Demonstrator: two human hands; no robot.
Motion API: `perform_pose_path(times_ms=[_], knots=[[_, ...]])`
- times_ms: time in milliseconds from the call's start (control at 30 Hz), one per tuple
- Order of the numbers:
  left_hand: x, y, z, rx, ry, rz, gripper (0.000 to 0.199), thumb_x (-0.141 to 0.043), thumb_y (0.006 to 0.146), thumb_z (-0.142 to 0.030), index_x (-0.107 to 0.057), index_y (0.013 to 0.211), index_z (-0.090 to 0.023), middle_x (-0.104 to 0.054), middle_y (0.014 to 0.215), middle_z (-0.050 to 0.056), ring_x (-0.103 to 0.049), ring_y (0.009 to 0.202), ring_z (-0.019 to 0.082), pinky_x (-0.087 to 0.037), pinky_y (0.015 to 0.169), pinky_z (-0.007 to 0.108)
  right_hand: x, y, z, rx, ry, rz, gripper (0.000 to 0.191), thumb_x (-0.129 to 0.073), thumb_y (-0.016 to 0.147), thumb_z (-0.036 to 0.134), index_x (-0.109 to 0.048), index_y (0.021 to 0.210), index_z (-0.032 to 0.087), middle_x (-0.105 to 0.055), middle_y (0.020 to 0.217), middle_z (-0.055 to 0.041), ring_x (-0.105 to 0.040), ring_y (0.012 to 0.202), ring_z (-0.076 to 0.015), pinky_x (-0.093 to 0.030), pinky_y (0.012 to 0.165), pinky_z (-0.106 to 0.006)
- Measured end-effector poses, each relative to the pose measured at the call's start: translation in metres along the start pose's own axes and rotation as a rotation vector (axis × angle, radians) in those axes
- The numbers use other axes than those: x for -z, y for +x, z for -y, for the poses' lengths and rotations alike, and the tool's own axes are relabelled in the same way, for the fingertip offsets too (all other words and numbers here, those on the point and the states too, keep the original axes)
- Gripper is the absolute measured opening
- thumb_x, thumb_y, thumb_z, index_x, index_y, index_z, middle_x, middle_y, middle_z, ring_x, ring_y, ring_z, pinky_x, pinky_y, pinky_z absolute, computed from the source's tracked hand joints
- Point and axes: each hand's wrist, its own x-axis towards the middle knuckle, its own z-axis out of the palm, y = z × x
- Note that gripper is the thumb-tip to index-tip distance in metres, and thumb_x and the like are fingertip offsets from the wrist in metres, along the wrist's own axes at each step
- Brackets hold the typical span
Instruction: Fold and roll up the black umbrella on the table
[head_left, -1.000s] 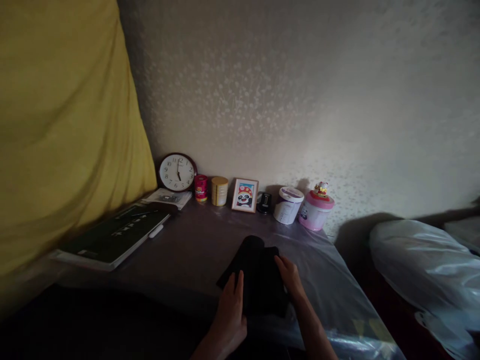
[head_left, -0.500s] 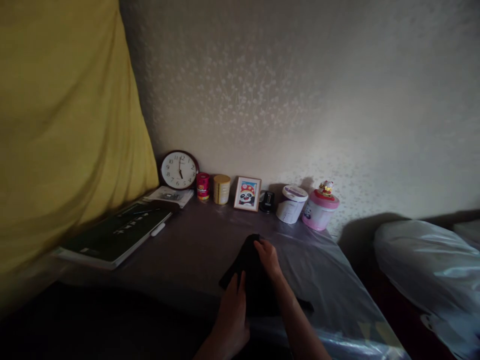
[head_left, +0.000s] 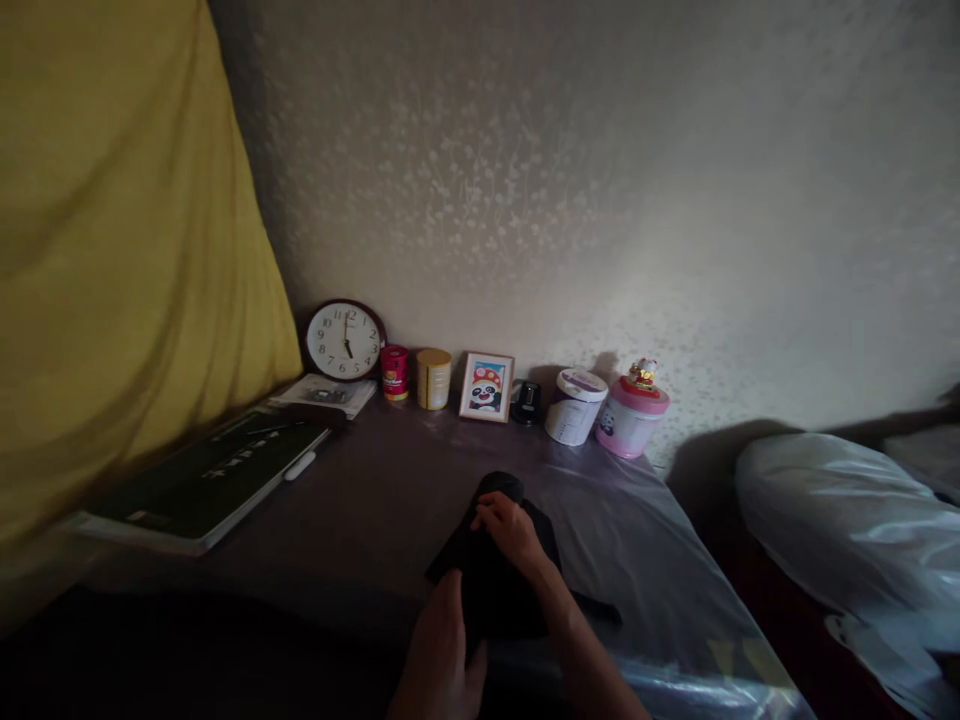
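A dark, soft black cloth item (head_left: pixel 517 590) lies bunched on the table near its front edge, with a narrow strap-like end sticking out to the right. My right hand (head_left: pixel 510 530) rests over its upper part, fingers curled and closed on the fabric. At the cloth's lower left edge is my left hand (head_left: pixel 442 645), with the fabric between its thumb and fingers. The fingertips of the left hand are partly lost in the dark cloth. What kind of article the cloth is cannot be made out.
Along the wall stand a clock (head_left: pixel 345 340), a red can (head_left: pixel 394 373), a yellow-lidded can (head_left: pixel 433 379), a framed panda picture (head_left: pixel 486 388), a small black object (head_left: pixel 528 403), a white tub (head_left: pixel 575 408) and a pink tub (head_left: pixel 631 420) with a figurine. A green board (head_left: pixel 210 475) lies left.
My right hand has shifted left and lower over the cloth, its fingers now curled across it. My left hand has moved slightly down and left. The view has turned slightly right.
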Motion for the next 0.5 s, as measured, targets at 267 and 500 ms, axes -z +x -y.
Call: perform_pose_path(times_ms=[267, 500], knots=[[0.026, 0.013, -0.036, -0.19, 0.095, -0.046, 0.057, -0.048, 0.072, -0.017, -0.042, 0.128, -0.021, -0.032, 0.143, 0.011, -0.031, 0.13, 0.033, -0.032, 0.104, 0.051, 0.005, -0.014, 0.003, 0.155, 0.109, 0.165, 0.022, -0.043, 0.086, 0.025, -0.063, 0.092, 0.021, -0.072, 0.08, 0.0009, -0.064, 0.077, -0.0131, -0.045, 0.073, -0.024], [0.016, 0.021, -0.031, -0.157, 0.174, 0.081, 0.071, -0.041, 0.065, -0.004, -0.033, 0.135, -0.015, -0.033, 0.143, 0.012, -0.034, 0.129, 0.031, -0.036, 0.103, 0.047, 0.015, -0.039, 0.0, 0.325, 0.112, 0.144, 0.023, -0.043, 0.09, 0.026, -0.065, 0.097, 0.024, -0.071, 0.089, 0.0012, -0.061, 0.088, -0.0135, -0.045, 0.082, -0.026]])
